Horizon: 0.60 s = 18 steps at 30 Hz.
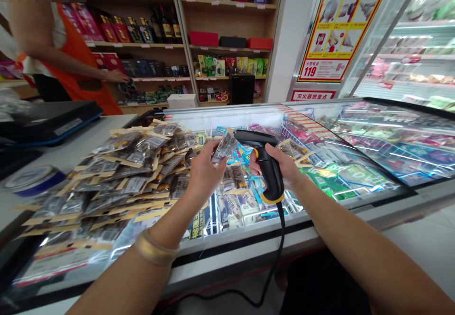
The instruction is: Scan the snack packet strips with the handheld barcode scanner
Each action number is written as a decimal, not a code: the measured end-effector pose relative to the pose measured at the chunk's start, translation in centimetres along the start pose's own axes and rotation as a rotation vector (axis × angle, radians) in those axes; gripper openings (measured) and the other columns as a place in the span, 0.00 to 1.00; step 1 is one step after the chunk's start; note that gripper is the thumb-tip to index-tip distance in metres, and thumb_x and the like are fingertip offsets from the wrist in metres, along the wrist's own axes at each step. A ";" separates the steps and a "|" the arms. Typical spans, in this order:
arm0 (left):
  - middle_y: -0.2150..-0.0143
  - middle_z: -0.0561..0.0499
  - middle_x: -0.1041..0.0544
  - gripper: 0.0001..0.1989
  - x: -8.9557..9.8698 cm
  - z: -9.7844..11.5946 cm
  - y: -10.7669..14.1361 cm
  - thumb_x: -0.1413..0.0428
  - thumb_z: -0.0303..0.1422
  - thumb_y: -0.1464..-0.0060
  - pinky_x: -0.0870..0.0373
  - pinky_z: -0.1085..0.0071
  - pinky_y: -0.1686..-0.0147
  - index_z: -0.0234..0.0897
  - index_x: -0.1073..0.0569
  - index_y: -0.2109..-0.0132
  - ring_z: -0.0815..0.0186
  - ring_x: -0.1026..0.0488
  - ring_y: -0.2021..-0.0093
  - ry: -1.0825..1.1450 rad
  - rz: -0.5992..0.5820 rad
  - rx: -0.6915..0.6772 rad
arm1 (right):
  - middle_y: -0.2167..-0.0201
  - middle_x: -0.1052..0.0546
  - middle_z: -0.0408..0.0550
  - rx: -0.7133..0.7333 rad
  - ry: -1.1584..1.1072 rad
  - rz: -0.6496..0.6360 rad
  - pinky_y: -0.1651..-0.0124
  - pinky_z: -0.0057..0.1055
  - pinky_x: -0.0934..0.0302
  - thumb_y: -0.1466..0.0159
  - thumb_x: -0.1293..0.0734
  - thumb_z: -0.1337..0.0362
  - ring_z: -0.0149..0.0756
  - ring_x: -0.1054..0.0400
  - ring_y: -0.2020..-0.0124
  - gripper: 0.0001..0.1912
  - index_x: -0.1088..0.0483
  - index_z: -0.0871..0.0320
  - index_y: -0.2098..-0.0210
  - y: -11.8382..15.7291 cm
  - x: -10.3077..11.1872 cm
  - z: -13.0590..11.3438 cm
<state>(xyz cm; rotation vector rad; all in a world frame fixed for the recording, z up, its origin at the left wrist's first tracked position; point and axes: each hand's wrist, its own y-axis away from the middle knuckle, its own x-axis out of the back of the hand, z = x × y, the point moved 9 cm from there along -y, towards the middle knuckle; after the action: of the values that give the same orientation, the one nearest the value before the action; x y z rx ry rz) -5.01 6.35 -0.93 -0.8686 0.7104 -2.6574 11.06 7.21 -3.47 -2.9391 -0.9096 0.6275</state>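
My left hand [206,170] is closed on a small clear snack packet [225,147] with a printed label and barcode facing me. My right hand [279,163] grips the handle of a black and yellow barcode scanner [270,175], its head pointing left at the packet from close by. A black cable hangs from the scanner's base. Left of my left hand, a large heap of similar packets [142,163] with tan top strips lies on the freezer's glass top. A few more packets [293,150] lie on the glass behind my right hand.
Under the glass of the chest freezer [377,201] are wire baskets of packaged goods. At left stand a black scale-like device [53,123] and a round tape roll [33,181] on a counter. A person in an orange apron [78,64] stands by the stocked shelves [142,45].
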 end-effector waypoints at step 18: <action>0.52 0.44 0.22 0.30 -4.9 3.2 -2.1 0.39 0.31 0.53 0.28 0.59 0.48 0.35 0.30 0.41 0.59 0.23 0.54 0.424 -0.066 0.185 | 0.79 0.35 0.43 0.229 -0.038 0.312 0.71 0.32 0.41 0.44 0.31 0.44 0.34 0.40 0.75 0.21 0.29 0.57 0.70 4.8 8.9 -6.4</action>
<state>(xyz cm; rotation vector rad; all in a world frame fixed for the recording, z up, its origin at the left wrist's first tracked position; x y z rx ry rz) 0.60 8.77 0.04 -0.2851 0.5150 -2.9420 22.78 8.76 -1.43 -2.8850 -0.3496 0.7428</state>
